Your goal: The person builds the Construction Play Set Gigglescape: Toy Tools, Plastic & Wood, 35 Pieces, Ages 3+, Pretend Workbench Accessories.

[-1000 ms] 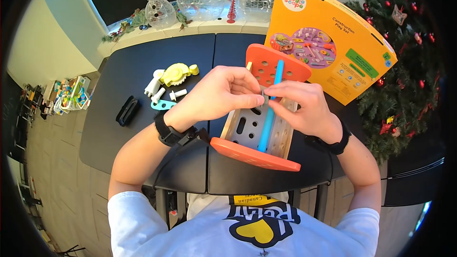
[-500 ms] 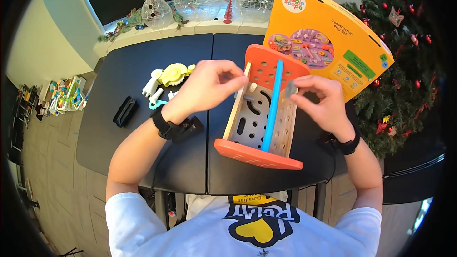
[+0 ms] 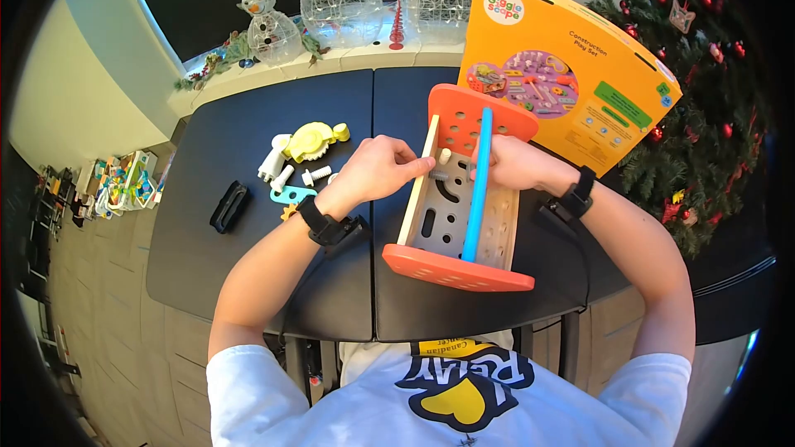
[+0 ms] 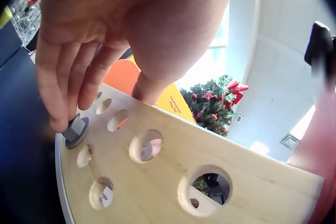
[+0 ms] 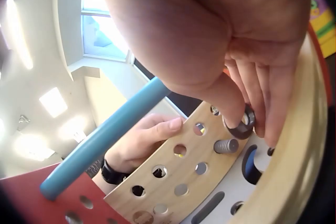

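A toy toolbox (image 3: 458, 270) with orange-red ends, wooden sides full of holes and a blue handle bar (image 3: 478, 199) stands before me. My left hand (image 3: 377, 172) is at its left side, thumb over the top edge of the panel (image 4: 173, 174). The fingertips hold the grey head of a bolt (image 4: 76, 130) on the outside. The threaded end of that bolt (image 5: 226, 146) sticks through to the inside. Reaching under the bar, my right hand (image 3: 526, 164) pinches a dark grey nut (image 5: 243, 124) inside the box, close to the bolt's end.
Left on the black table (image 3: 207, 273) lie a yellow toy saw (image 3: 310, 141), a white bolt (image 3: 316, 175), a turquoise strip (image 3: 291, 194) and a black case (image 3: 229, 207). An orange box (image 3: 571, 74) stands behind the toolbox, beside a decorated tree (image 3: 704, 116).
The hands were together above the box, then parted. The right hand carried the grey nut right, then down inside under the bar. The left hand moved to the bolt at the left panel.
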Action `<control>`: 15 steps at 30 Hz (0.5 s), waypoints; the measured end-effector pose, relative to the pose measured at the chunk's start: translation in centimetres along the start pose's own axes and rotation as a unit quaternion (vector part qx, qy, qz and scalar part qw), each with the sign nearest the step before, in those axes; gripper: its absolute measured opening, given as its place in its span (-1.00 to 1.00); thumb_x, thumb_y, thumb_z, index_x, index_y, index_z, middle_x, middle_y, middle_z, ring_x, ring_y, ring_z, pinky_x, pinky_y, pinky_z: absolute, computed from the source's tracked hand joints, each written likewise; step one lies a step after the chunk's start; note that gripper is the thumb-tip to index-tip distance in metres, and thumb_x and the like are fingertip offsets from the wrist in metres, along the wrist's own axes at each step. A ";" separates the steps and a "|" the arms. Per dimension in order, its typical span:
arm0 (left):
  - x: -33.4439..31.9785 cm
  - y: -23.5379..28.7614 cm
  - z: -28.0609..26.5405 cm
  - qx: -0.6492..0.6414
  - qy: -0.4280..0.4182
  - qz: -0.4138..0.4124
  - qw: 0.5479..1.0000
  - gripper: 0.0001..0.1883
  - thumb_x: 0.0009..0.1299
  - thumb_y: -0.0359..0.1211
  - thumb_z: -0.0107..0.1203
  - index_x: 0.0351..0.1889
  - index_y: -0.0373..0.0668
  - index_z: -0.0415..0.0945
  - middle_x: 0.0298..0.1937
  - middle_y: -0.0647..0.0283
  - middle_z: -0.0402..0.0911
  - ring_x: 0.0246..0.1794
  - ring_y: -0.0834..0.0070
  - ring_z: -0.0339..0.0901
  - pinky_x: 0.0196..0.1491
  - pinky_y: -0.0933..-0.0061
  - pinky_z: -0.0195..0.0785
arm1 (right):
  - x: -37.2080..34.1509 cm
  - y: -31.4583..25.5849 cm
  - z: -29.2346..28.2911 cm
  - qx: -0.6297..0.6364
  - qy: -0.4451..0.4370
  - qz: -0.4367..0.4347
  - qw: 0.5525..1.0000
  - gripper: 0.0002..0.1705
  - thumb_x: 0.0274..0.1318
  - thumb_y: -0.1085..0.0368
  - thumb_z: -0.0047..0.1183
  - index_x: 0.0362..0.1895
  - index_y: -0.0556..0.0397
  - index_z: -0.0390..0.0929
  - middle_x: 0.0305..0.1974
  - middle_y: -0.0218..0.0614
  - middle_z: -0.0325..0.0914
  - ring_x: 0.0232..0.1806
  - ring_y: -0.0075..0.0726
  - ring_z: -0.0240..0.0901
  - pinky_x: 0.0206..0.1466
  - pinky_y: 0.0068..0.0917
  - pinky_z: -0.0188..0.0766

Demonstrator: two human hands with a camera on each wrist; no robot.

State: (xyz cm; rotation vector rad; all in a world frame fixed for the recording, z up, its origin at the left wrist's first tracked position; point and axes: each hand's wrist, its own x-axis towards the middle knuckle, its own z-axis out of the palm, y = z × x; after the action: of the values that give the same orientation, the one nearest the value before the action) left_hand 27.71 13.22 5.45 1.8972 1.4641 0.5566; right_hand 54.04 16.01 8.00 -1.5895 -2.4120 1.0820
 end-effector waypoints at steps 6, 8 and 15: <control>-0.3 0.2 0.5 -0.039 0.023 -0.014 0.999 -0.47 0.42 0.04 0.33 -0.16 -0.35 0.77 -0.26 0.00 0.82 -0.19 0.17 0.80 -0.01 0.24 0.62 | 2.8 2.5 1.8 0.182 -0.056 -0.013 0.982 -0.83 0.45 0.36 0.16 -0.04 0.17 0.48 -0.19 -0.18 0.71 -0.04 -0.26 0.77 -0.03 -0.41 0.70; -0.1 0.2 0.7 -0.044 0.023 -0.017 0.999 -0.48 0.42 0.04 0.33 -0.17 -0.35 0.77 -0.27 0.00 0.82 -0.20 0.17 0.80 -0.02 0.24 0.62 | 3.1 2.7 2.0 0.182 -0.079 -0.025 0.980 -0.81 0.49 0.32 0.14 -0.03 0.18 0.47 -0.15 -0.13 0.72 -0.02 -0.26 0.77 -0.03 -0.42 0.72; -0.3 0.2 0.9 -0.027 0.038 0.002 0.999 -0.48 0.45 0.02 0.34 -0.17 -0.38 0.75 -0.33 0.07 0.81 -0.32 0.38 0.76 -0.15 0.35 0.59 | 3.0 1.6 2.4 0.231 -0.110 0.004 0.967 -0.70 0.59 0.17 0.01 0.01 0.21 0.44 -0.01 0.01 0.72 0.03 -0.25 0.76 0.03 -0.42 0.75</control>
State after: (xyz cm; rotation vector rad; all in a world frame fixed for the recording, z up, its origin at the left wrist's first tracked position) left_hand 28.43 12.64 5.00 1.8550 1.4793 0.6702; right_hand 52.95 17.60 4.29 -1.3808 -2.0466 1.7454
